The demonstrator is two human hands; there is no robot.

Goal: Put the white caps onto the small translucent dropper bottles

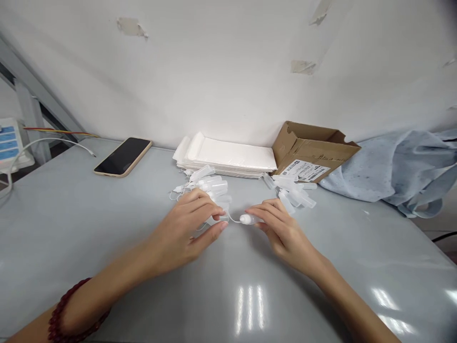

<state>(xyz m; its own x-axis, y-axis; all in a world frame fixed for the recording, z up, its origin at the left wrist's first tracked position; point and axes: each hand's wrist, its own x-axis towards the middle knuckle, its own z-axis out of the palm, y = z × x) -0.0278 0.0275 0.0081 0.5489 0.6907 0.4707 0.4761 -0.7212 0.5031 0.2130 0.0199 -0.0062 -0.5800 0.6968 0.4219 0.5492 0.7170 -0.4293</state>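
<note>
My right hand [282,231] has its fingers closed around a small translucent dropper bottle [247,219]. The white tip of that bottle points left, and a thin plastic strap [233,220] curves from it toward my left fingers. Opposite it, my left hand [194,226] is curved with thumb and fingertips apart, and the end of another clear bottle [224,218] shows in the gap. Just beyond my left hand lies a pile of similar dropper bottles [214,185] with thin loops. More clear pieces [294,190], bottles or caps, lie past my right hand.
White padded envelopes [232,155] are stacked against the wall. Beside them stands an open cardboard box [317,152], with light blue fabric [396,166] to its right. A phone [123,156] and a white cable [67,140] are on the left of the grey table [178,305].
</note>
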